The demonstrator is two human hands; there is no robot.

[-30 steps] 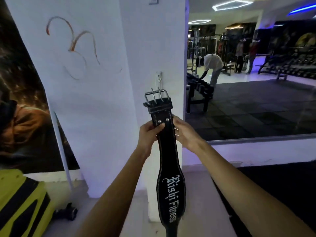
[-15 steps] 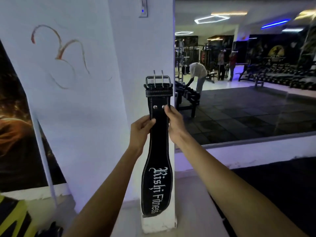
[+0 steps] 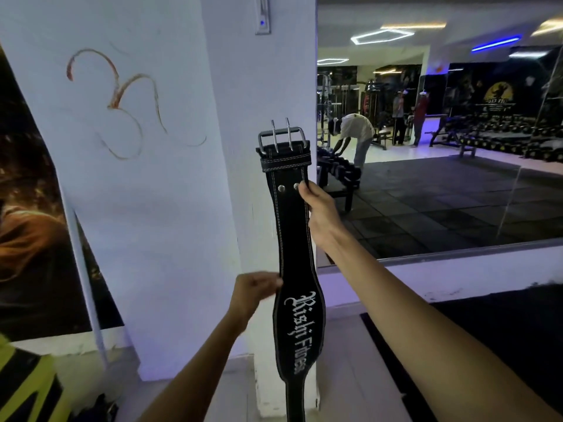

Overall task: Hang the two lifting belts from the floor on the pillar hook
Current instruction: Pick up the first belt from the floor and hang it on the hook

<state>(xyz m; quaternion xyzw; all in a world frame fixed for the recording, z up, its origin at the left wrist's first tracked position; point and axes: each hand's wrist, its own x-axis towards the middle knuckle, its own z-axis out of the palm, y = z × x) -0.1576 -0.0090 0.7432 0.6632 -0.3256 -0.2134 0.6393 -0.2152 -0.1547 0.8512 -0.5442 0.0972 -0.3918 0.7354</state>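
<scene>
hanging upright against the white painted pillar (image 3: 262,95), a black leather lifting belt with white stitching and a steel double-prong buckle (image 3: 294,248) is seen, buckle uppermost. its upper right edge is pinched by the fingers of the right hand (image 3: 320,213). the left hand (image 3: 254,289), fingers curled together, is placed touching the belt's left edge lower down.

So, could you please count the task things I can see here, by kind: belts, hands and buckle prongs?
Lifting belt: 1
Hands: 2, the left hand and the right hand
Buckle prongs: 2
Total: 5
A second belt and the hook are not visible.
</scene>
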